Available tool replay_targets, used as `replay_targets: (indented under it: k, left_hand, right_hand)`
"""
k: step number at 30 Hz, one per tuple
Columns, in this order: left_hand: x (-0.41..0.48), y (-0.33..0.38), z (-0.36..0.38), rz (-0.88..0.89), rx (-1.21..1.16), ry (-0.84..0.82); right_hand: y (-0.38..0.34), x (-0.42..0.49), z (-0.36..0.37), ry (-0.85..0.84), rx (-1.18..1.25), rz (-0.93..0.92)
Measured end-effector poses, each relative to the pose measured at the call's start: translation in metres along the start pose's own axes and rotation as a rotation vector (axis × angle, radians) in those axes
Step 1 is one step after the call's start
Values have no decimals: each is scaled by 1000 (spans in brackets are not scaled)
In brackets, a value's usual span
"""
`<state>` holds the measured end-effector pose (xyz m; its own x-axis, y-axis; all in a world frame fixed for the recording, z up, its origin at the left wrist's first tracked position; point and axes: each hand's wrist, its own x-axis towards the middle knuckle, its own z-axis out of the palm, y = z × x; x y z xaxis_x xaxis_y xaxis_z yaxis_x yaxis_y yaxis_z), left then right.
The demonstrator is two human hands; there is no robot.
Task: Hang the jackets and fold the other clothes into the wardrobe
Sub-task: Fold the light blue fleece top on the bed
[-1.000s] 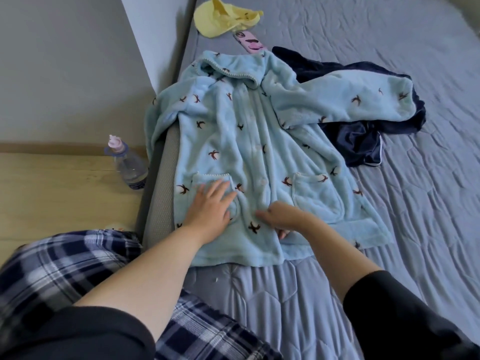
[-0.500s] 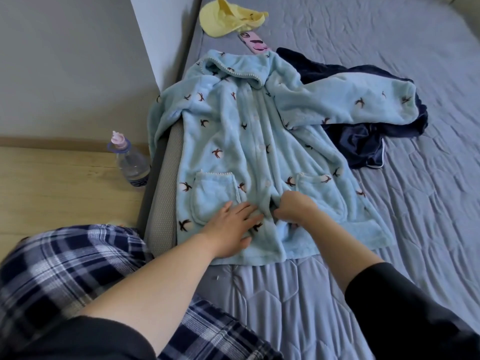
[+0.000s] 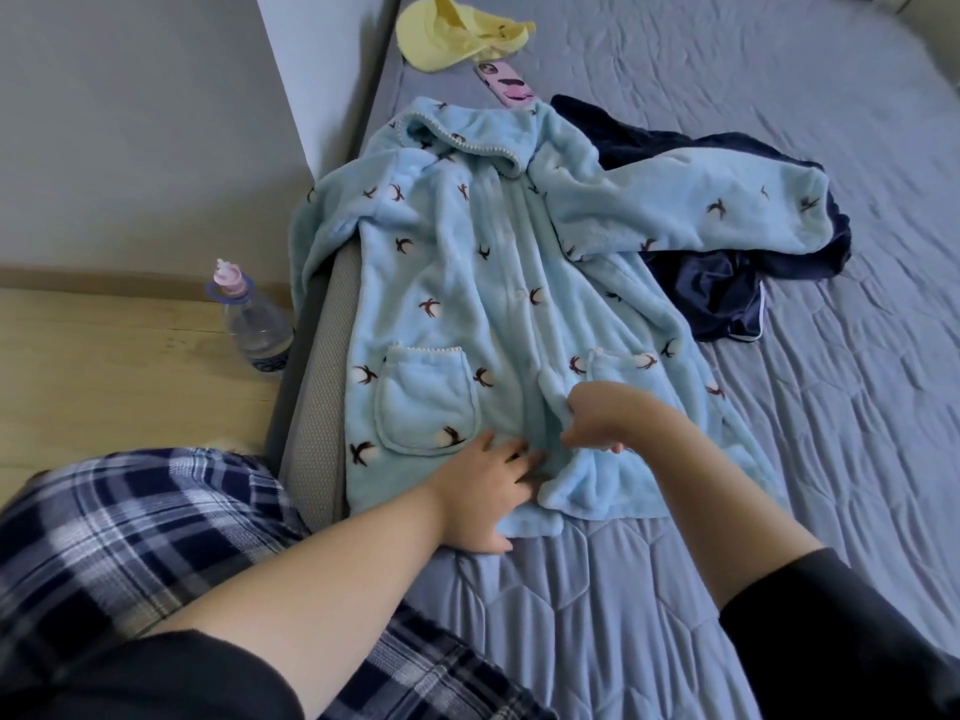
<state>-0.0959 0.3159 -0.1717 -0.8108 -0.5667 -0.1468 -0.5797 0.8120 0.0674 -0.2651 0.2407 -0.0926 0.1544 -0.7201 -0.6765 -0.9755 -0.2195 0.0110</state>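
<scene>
The left hand is sliding down from the pocket to the bottom edge of the blue fluffy jacket, and it is now lying flat there with its fingers spread out. The right hand is moving up the middle of the jacket, and it is now pinching the front edge and lifting it, so the bottom corner is folding up a little.

both bare forearms reach in from the bottom of the frame toward its centre. the left hand lies flat, palm down, fingers spread and straight. the right hand, just right of it, is curled, its fingers pinching fabric.
</scene>
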Motion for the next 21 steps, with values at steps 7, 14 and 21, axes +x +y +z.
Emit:
replay_targets:
  k: [7,14,21]
  left_hand:
    - [-3,-10,-3,-134,-332,31]
    - [13,2,-13,-355,-403,111]
    - [-15,-29,-35,-954,-1039,598]
  right_hand:
    - [4,16,10,-165,275,-91]
    - [5,25,23,-66,276,-13]
    - [4,24,22,-263,293,-143]
